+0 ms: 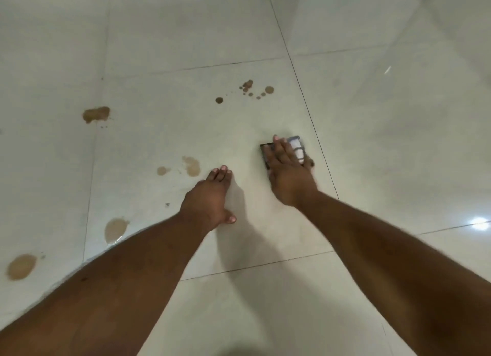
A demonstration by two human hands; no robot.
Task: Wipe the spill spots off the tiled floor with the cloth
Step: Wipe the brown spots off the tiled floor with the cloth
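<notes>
A small folded cloth, grey and white with a dark edge, lies flat on the pale tiled floor. My right hand presses it down with straight fingers spread over it. My left hand rests flat on the bare tile to the left, fingers straight. Brown spill spots mark the floor: a cluster of small drops beyond the cloth, a blotch at far left, two faint smears just left of my left hand, and two puddles near my left forearm.
Dark grout lines cross the glossy floor. A bright light reflection shows on the tile at right. The tiles to the right of the cloth carry no stains.
</notes>
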